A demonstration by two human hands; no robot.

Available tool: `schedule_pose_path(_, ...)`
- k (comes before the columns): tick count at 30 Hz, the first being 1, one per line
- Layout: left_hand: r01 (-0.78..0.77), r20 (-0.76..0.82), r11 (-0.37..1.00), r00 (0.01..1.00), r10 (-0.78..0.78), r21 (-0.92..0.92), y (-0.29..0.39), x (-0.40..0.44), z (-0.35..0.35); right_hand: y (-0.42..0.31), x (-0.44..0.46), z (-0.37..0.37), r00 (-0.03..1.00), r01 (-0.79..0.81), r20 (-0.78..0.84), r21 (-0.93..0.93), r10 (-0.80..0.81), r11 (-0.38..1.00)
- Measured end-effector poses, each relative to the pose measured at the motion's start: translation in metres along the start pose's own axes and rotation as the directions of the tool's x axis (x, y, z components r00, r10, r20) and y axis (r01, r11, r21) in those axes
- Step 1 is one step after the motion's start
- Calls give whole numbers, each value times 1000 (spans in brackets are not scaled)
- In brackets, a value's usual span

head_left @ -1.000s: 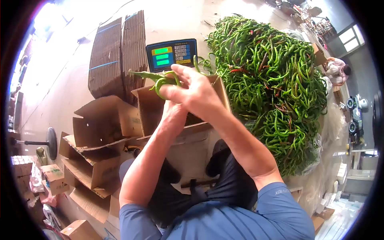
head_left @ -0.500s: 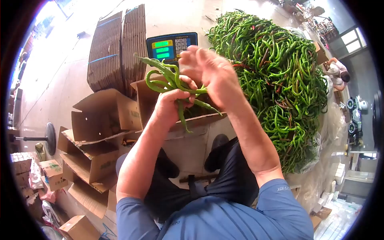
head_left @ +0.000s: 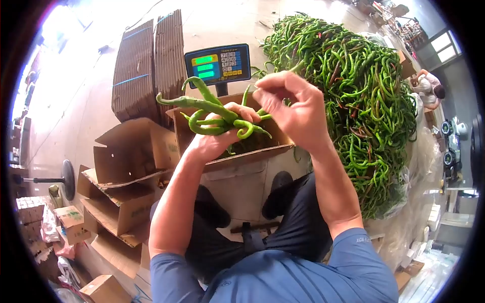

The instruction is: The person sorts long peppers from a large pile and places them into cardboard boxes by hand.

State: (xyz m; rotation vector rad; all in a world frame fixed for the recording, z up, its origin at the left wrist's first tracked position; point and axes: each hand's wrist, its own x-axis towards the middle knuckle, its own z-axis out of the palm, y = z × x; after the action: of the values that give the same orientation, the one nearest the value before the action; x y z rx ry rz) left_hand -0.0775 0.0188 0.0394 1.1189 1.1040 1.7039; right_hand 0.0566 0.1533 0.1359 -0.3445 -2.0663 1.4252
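My left hand (head_left: 218, 141) is wrapped round a bunch of long green chili peppers (head_left: 204, 104), some of them curled, above an open cardboard box (head_left: 252, 154). Close on its right is my right hand (head_left: 300, 108), its thumb and fingers curled together. Green shows between those fingers, and a pale green tip sticks out above them, so it appears to grip a chili pepper (head_left: 287, 102), mostly hidden. Behind the box stands a weighing scale display (head_left: 218, 63) with lit green readouts. More peppers lie inside the box, partly covered by my hands.
A large heap of green chili peppers (head_left: 348, 101), a few reddish, lies on the right. Flattened cardboard stacks (head_left: 135, 70) stand at the back left. Opened boxes (head_left: 124, 156) are piled on the left near a round black pad (head_left: 68, 180). Far right, another person (head_left: 429, 91) is seen.
My right hand has come down from beside the display, and its spread fingers have curled in. My left hand still holds its bunch, turned and slightly lower. The view has shifted slightly.
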Motion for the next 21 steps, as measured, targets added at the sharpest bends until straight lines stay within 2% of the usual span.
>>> schedule_pose_path(3,145,-186,928,979,-84,343,8,-1,7,-8,-5,0,963,266,75,-141,-258,954)
schedule_pose_path(4,115,-209,898,978,-26,424,12,-2,13,-18,-8,3,948,316,92,-156,-305,936)
schedule_pose_path(6,-169,-109,817,956,271,551,-7,-2,6,-23,-18,8,901,432,141,-214,-410,876)
schedule_pose_path(7,-152,-176,875,950,258,461,-20,0,2,-27,-25,11,895,445,160,-314,-416,839)
schedule_pose_path(8,-145,-211,858,937,279,492,-31,-1,-4,-33,-32,13,890,456,180,-409,-420,790)
schedule_pose_path(10,-81,-298,691,862,410,718,-20,-1,9,-40,-44,14,947,298,274,-548,-169,782)
schedule_pose_path(11,-47,-262,556,847,463,830,-12,-2,10,-32,-43,21,958,275,224,-524,-181,806)
schedule_pose_path(12,-82,-229,531,839,493,843,-2,-4,12,-20,-43,29,966,253,172,-499,-192,828)
schedule_pose_path(14,-59,-220,432,794,567,900,1,-4,18,-9,-47,35,987,122,136,-284,-86,951)
schedule_pose_path(16,-40,-222,422,803,553,906,0,-6,18,-6,-51,38,991,-35,127,-89,46,995)
schedule_pose_path(17,-29,-224,416,807,547,909,-1,-7,18,-7,-50,35,988,-26,147,-152,48,988)
schedule_pose_path(20,87,-328,490,841,431,868,-6,-10,18,-4,-45,33,994,23,109,-117,-10,993)
schedule_pose_path(21,103,-356,526,841,407,844,-3,-9,21,-4,-44,32,994,-6,111,-94,16,996)
